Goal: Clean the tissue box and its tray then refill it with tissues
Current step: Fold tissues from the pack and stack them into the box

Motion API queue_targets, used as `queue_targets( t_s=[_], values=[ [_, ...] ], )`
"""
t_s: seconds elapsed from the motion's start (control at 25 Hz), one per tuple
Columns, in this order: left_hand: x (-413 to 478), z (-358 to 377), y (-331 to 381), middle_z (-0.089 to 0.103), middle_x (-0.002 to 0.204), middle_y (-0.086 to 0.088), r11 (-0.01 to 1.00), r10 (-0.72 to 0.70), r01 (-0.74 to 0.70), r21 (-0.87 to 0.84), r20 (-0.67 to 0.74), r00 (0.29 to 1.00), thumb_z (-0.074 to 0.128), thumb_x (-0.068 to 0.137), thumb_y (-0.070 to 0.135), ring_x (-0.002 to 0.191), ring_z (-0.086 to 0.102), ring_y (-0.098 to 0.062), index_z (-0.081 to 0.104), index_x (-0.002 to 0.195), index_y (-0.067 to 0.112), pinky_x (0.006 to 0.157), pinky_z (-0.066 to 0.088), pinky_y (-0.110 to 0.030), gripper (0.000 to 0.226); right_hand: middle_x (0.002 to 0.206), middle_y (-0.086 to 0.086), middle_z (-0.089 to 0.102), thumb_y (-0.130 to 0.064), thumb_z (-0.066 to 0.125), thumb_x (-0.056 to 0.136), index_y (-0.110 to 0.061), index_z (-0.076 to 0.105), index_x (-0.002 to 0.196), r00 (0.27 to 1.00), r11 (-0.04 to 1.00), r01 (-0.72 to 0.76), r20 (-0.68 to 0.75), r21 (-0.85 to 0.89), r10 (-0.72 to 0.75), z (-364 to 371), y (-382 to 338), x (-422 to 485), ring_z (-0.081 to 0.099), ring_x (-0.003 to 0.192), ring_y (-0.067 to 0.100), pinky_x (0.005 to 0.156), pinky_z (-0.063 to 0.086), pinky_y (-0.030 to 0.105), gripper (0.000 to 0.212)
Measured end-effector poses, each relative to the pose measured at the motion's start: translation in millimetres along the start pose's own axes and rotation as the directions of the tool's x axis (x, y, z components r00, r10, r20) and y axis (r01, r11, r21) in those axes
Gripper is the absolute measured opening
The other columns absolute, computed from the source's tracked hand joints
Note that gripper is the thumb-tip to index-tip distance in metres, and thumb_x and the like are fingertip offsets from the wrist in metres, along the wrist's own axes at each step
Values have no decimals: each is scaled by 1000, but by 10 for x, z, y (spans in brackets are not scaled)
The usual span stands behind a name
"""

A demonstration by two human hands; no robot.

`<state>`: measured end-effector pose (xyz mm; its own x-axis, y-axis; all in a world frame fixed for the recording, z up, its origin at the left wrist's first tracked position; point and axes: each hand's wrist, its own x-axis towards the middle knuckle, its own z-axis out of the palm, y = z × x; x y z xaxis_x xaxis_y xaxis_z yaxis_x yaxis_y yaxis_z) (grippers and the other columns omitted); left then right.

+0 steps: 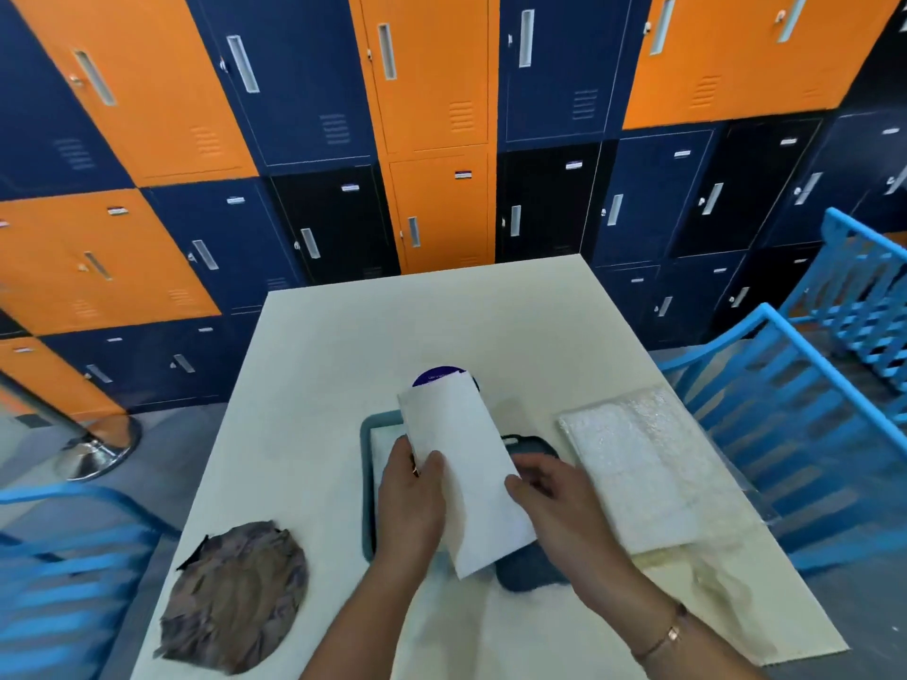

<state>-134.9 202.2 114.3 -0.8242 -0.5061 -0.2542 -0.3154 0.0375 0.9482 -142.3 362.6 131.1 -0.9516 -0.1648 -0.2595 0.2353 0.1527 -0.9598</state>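
At the far left we see a blue slatted chair (59, 557) beside the table's left edge, and behind it the shiny round foot of a metal post (95, 451) on the floor. On the pale table (343, 346), by its near left corner, lies a crumpled brown cloth (235, 596).

Toward the middle sits the teal tray (367, 488), with something white lying in it; its right part is hidden behind the hands. Over it we find the left hand (410, 503), its grip pinching the left edge of a folded stack of white tissues (466, 463), thumb on top. The stack is held tilted above the tray, and its far end covers part of a purple disc (438, 376) on the table behind.

The right hand (559, 503) meets the stack's right edge, its grip holding the paper with the thumb against it; the fingers are blurred. A thin bracelet (662, 639) circles that wrist. Under this hand lies the dark box (532, 446), just beside the tray and partly covered.

Toward the right edge a clear-wrapped pack (638, 473) of white tissues lies flat. Beyond that edge stand two more blue chairs (795, 434). Orange, blue and black lockers (432, 90) fill the wall behind.
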Motion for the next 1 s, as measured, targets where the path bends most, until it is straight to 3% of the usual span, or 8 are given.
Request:
queue_targets(
  t_s=[0.12,0.24,0.32,0.48,0.6,0.76,0.88,1.0],
  values=[
    [252,-355,-30,68,100,2,962,130,-124,245,-11,991,50,96,7,93,64,-22,59,109,23,72,50,-34,22,87,-10,76,-6,63,91,-25,74,103,999,992,17,-25,-125,-21,380,50,228,71,86,9,66,52,13,25],
    [453,-582,-104,64,117,2,877,239,-236,418,45,970,52,95,4,104,60,-22,50,138,19,82,46,-32,46,75,-9,67,-13,65,89,-25,69,113,995,940,48,-61,-338,-73,673,104,375,65,73,8,63,52,18,28],
    [556,-672,-153,62,120,-3,790,269,-289,540,117,956,52,97,7,108,59,-26,35,153,19,84,47,-34,60,80,-12,67,-22,63,91,-33,66,116,990,836,88,-42,-542,-131,812,118,404,64,79,9,68,54,26,27],
    [696,-703,-254,56,134,-8,402,318,-381,832,264,911,55,95,10,109,56,-26,15,160,16,87,43,-34,77,98,-9,69,-27,54,95,-28,70,114,964,524,197,66,-828,-258,929,138,398,61,98,14,69,49,28,25],
    [749,-674,-277,49,144,-4,159,346,-431,888,359,867,54,89,5,119,52,-23,7,161,11,90,39,-32,86,99,-2,64,-19,50,94,-18,70,98,953,288,260,196,-922,-232,1018,129,398,56,102,20,59,39,29,20],
    [734,-649,-306,56,132,-6,146,383,-406,902,327,864,61,83,14,112,54,-25,16,161,4,86,39,-36,90,102,7,63,-6,53,88,-11,69,96,947,166,285,251,-944,-202,1065,96,435,53,106,28,53,21,29,18],
    [807,-651,-364,58,130,-10,177,519,-485,856,338,785,77,68,16,113,55,-30,49,148,9,86,44,-40,86,113,11,58,-3,57,85,-10,69,110,932,63,328,312,-943,-184,1066,40,443,46,116,32,73,35,37,29],
    [849,-581,-290,51,145,-11,115,452,-653,749,546,705,71,78,17,131,52,-33,57,138,15,102,44,-42,62,124,11,49,-9,61,84,-11,69,115,916,-46,371,374,-927,-147,1060,53,411,37,121,34,92,34,47,32]
  ],
)
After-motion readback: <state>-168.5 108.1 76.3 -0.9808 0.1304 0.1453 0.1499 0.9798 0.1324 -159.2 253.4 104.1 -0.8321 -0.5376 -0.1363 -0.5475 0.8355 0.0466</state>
